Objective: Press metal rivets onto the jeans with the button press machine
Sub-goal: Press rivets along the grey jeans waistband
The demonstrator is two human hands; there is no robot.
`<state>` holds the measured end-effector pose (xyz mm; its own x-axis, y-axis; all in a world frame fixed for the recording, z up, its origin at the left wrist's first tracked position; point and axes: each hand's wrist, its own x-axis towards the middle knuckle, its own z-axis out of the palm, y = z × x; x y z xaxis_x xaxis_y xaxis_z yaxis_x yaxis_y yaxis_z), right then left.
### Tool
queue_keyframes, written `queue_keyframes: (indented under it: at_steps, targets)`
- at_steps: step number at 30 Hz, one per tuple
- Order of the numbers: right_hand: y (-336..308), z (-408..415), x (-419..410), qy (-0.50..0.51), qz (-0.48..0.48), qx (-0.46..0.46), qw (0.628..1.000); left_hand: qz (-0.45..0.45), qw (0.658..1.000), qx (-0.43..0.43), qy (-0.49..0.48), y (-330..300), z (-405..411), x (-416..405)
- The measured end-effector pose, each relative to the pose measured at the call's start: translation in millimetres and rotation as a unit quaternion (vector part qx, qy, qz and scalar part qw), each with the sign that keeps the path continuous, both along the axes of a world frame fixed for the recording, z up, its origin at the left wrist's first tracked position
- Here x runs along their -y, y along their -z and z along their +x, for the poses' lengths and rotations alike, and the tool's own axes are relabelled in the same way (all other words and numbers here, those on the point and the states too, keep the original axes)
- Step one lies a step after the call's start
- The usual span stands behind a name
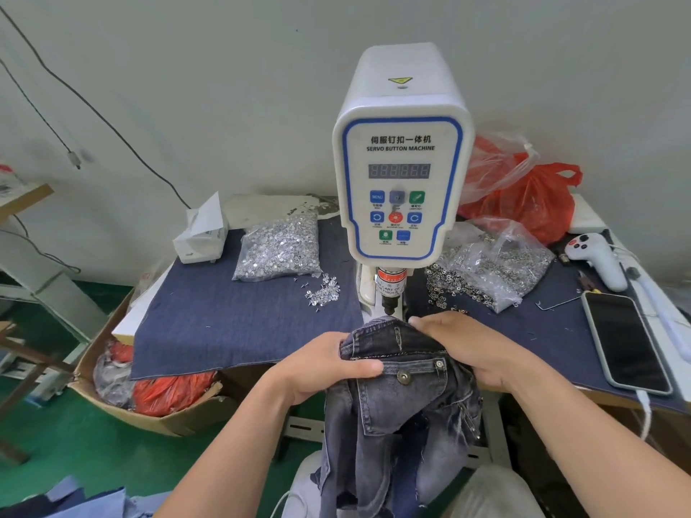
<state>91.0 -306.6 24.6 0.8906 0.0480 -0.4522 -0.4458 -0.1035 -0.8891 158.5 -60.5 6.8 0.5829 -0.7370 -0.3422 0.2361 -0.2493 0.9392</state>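
Dark grey jeans (pixel 402 416) hang over the table's front edge, their waistband bunched just below the press head (pixel 389 304) of the white servo button machine (pixel 402 181). A metal button (pixel 404 376) and a small rivet (pixel 439 364) sit on the pocket area. My left hand (pixel 325 364) grips the folded waistband from the left, thumb on top. From the right, my right hand (pixel 467 345) holds the fabric, its fingers stretched over the top fold toward the press. Loose silver rivet pins (pixel 323 291) lie left of the machine.
A clear bag of silver pins (pixel 278 250) and a tissue box (pixel 202 237) sit at back left; bags of rivet caps (pixel 493 263) and red plastic bags (pixel 531 200) at right. A phone (pixel 624 342) and white handheld controller (pixel 598 257) lie far right. A cardboard box (pixel 149 398) stands below left.
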Motion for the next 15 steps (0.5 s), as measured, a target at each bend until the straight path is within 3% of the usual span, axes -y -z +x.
queue_keyframes:
  at_steps: [5,7,9,10,12,13,15]
  targets:
    - [2,-4,-4,-0.021,-0.009,0.033,0.999,-0.053,0.995,0.008,0.087,4,-1,-9]
    - [0,-7,-6,-0.068,-0.085,0.045,0.993,-0.072,0.994,-0.01,0.077,5,-7,-12]
    - [0,-13,-9,-0.054,-0.17,0.109,0.978,-0.099,0.994,-0.04,0.03,6,-13,-15]
    - [0,-18,-11,-0.015,-0.206,0.174,0.963,-0.11,0.993,-0.05,0.009,6,-15,-17]
    - [2,-32,-14,0.026,-0.282,0.337,0.898,-0.132,0.988,-0.071,-0.024,2,-16,-20]
    - [3,-39,-16,-0.011,-0.313,0.38,0.87,-0.142,0.986,-0.085,-0.038,0,-17,-21]
    - [6,-49,-24,-0.129,-0.348,0.367,0.853,-0.155,0.981,-0.107,-0.047,-3,-19,-21]
